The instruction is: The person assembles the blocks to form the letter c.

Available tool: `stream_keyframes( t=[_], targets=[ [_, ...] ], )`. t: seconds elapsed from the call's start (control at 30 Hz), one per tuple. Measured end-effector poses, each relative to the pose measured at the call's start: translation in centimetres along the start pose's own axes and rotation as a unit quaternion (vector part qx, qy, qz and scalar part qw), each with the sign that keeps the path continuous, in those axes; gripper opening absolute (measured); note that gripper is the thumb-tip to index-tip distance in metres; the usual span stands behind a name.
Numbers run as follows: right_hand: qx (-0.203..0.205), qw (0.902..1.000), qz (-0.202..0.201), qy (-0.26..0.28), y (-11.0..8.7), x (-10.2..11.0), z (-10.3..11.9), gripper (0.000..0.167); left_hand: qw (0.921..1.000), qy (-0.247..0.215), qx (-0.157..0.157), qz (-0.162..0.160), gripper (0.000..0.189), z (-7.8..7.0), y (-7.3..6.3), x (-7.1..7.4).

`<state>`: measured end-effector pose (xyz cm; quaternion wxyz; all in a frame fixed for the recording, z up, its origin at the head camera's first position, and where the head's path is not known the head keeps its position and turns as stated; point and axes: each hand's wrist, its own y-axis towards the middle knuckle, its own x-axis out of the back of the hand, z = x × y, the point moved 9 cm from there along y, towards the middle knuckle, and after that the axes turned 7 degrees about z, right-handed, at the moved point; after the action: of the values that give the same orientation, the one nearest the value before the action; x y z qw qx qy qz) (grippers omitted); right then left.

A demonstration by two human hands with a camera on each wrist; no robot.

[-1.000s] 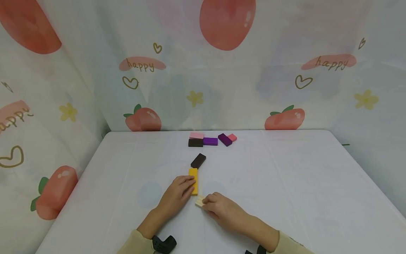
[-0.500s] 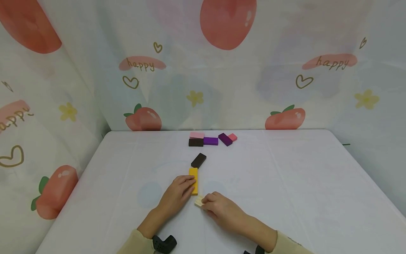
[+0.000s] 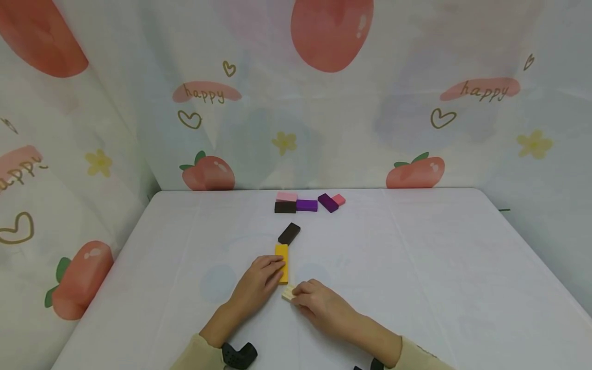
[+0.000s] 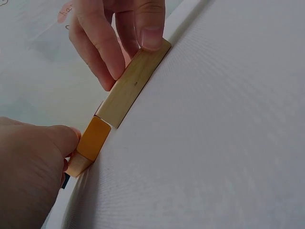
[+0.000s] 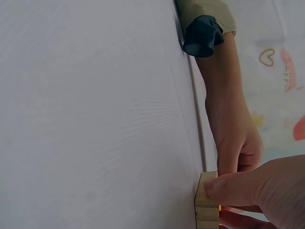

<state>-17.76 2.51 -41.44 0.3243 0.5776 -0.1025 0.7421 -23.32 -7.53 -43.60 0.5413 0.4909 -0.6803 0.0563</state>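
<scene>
My left hand (image 3: 256, 280) holds a yellow block (image 3: 281, 250), fingers across its top; in the left wrist view the thumb is against the side of the yellow block (image 4: 94, 138). A plain wooden block (image 3: 287, 293) is pinched between the thumb and fingers of my right hand (image 3: 326, 308), at the yellow block's near end. Its long face shows in the left wrist view, where one end of the wooden block (image 4: 136, 85) sits right by the yellow one. Beyond the yellow block's far end lies a dark block (image 3: 289, 234), set at a slant.
Toward the back of the white table (image 3: 416, 267) lie a pink block (image 3: 287, 197), another dark block (image 3: 285, 207), a purple block (image 3: 307, 205), a slanted dark purple block (image 3: 328, 203) and a coral block (image 3: 339, 199). A printed cloth (image 3: 342, 128) hangs behind.
The right hand and the wooden block have shifted slightly left, closer under the yellow block's near end. My left hand and the other blocks stay in place.
</scene>
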Motion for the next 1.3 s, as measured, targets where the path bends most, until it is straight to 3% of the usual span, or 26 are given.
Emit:
stream_keyframes(
  t=[0.7,1.3],
  targets=[
    [-0.017,0.9998,0.004,0.003,0.17,-0.42,-0.05,0.014,1.0,0.002,-0.007,0.0,0.024,-0.33,0.07,0.3],
    [-0.016,0.9998,0.008,0.01,0.41,-0.59,0.08,0.016,1.0,0.004,0.005,0.006,0.025,0.03,0.09,0.21]
  ],
)
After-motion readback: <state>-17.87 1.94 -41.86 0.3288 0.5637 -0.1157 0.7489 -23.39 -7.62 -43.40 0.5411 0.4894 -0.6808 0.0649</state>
